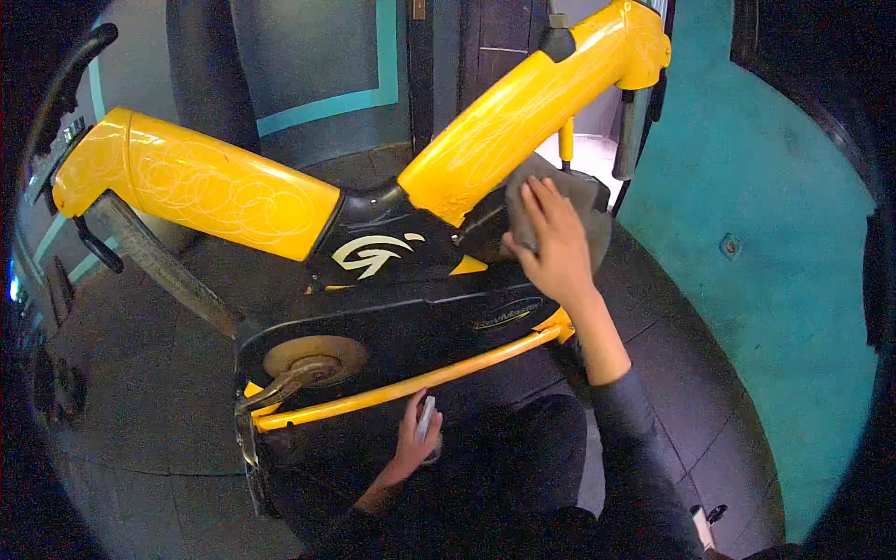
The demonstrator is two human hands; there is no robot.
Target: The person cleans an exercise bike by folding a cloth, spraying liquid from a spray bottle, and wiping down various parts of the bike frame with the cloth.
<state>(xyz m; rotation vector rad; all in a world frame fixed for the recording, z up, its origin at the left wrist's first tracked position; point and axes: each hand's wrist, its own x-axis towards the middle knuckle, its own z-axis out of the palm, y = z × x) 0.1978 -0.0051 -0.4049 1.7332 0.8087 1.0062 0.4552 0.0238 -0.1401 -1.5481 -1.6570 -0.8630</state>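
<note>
My right hand point(558, 248) presses a grey cloth point(595, 203) against the black rear part of an indoor exercise bike, below its yellow slanted tube point(518, 119). The cloth hides the surface under it. Low in front of me, my left hand point(413, 437) grips what looks like a small spray bottle point(425, 418) with a pale top; its body is mostly hidden in dark shadow. This hand is just below the bike's yellow lower bar point(413, 383). The black side cover point(427, 329) and a crank arm point(287, 381) lie nearer the left.
Another yellow tube point(217, 185), marked with pale swirls, rises left towards the black handlebar point(77, 84). A teal wall point(735, 189) stands close on the right. Dark floor tiles point(700, 413) surround the bike. A dark door point(500, 70) is behind it.
</note>
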